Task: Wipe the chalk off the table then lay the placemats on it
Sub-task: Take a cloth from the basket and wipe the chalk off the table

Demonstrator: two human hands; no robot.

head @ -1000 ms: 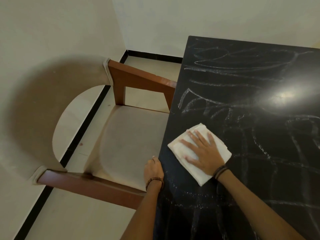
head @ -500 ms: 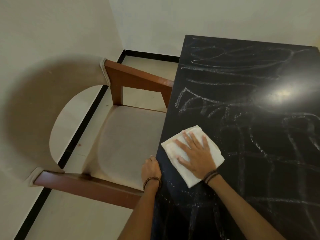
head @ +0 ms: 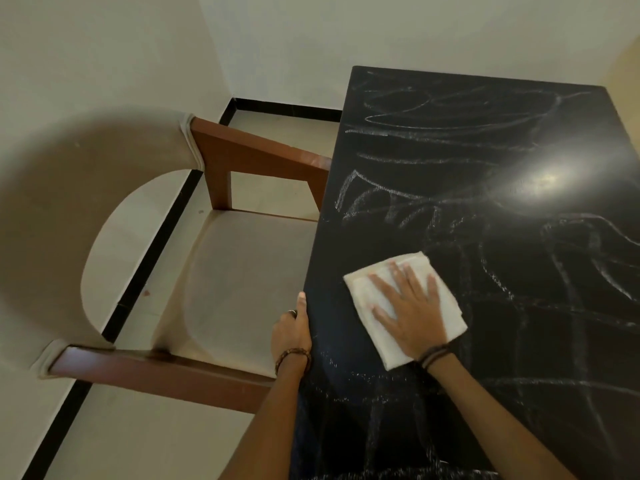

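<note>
The right hand [head: 410,313] lies flat on a folded white cloth [head: 367,299], its fingers straight and spread, pressing the cloth down onto the black table [head: 519,341]. The cloth sits near the table's left edge, in the nearer half of the top, with one corner pointing away from the person and another tucked under the wrist, where dark bands [head: 434,355] circle the arm. The left hand [head: 291,332] rests against the table's left edge beside the cloth, thumb laid along the top rim; its other fingers drop below the edge out of sight, so whether they curl under it cannot be told. A ring shows on one finger and a beaded bracelet [head: 292,355] sits at that wrist. White chalk marks [head: 398,206] cover much of the tabletop: long loops and strokes across the far half, denser hatching just beyond the cloth, curved lines to its right, and fainter smears in the strip nearest the person. A bright glare spot [head: 547,178] shines on the right part of the surface. To the left of the table stands a chair [head: 242,271] with wooden arms, a beige seat cushion and a curved beige back, its seat partly tucked beneath the table's edge. No placemats are in view.
</note>
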